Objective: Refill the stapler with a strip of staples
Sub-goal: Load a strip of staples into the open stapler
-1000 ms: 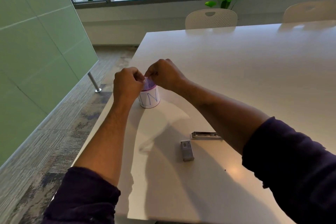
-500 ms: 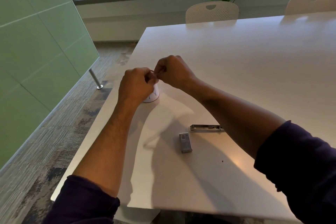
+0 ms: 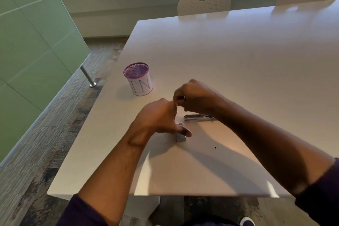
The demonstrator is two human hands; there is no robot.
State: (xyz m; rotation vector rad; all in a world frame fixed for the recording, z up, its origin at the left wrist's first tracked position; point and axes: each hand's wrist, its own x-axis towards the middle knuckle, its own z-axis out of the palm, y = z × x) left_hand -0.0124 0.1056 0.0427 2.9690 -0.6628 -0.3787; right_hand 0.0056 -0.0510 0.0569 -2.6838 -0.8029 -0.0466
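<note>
Metallic glint in right hand [image 3: 194, 97], pinching a small strip (staples, presumably); left hand [image 3: 159, 115] pinches its end. Risk: strip snapping or dropping beside stapler [image 3: 199, 117].

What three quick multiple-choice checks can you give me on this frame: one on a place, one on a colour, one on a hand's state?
1. Where does the mesh cup stand?
A. Near the table's left edge, beyond the hands
B. On the floor
C. On a chair

2. What colour is the cup's rim?
A. Green
B. Purple
C. Red

3. What is the right hand doing?
A. Lying flat on the table
B. Gripping the cup
C. Pinching a small metallic piece

Answers:
1. A: the cup sits on the white tabletop by its left edge, farther off than the left hand.
2. B: the mesh and rim are purple above a white label.
3. C: the fingers curl round a small shiny bit at the fingertips, raised above the open metal stapler part.
</note>
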